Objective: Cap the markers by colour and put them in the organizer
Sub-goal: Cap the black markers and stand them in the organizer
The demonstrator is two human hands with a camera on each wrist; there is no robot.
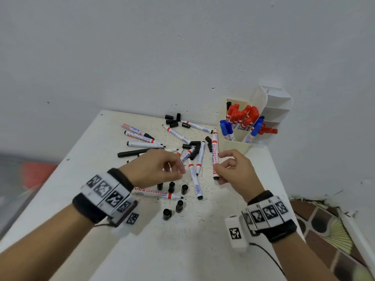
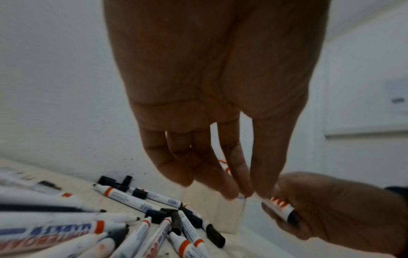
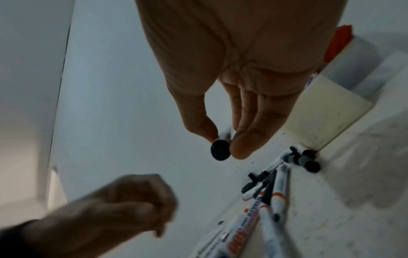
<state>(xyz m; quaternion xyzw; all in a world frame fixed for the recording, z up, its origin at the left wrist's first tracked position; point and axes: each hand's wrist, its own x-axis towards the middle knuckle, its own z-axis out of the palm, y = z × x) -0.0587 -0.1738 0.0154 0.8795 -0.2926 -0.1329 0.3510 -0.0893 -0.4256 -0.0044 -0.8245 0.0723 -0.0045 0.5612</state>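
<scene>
My right hand (image 1: 218, 171) pinches a white whiteboard marker (image 1: 215, 155) near its black rear end (image 3: 220, 152), tip pointing up and away toward the organizer. My left hand (image 1: 178, 171) hovers just left of it with loosely curled fingers (image 2: 234, 174) and nothing visible in them. Several uncapped markers (image 1: 146, 144) lie scattered on the white table (image 1: 81, 189), one of them (image 1: 158, 194) under my left wrist. Loose black caps (image 1: 179, 205) stand below my hands, and more black caps (image 1: 172, 120) sit at the back. The cream organizer (image 1: 233, 147) at the back right holds red-capped markers (image 1: 241, 116) and blue-capped markers (image 1: 226, 128).
A grey wall (image 1: 182, 57) runs right behind the table and the organizer. A long black stick-like object (image 1: 132, 153) lies at the left of the pile. The table's right edge drops to a patterned floor (image 1: 324, 230). Bare tabletop lies toward me.
</scene>
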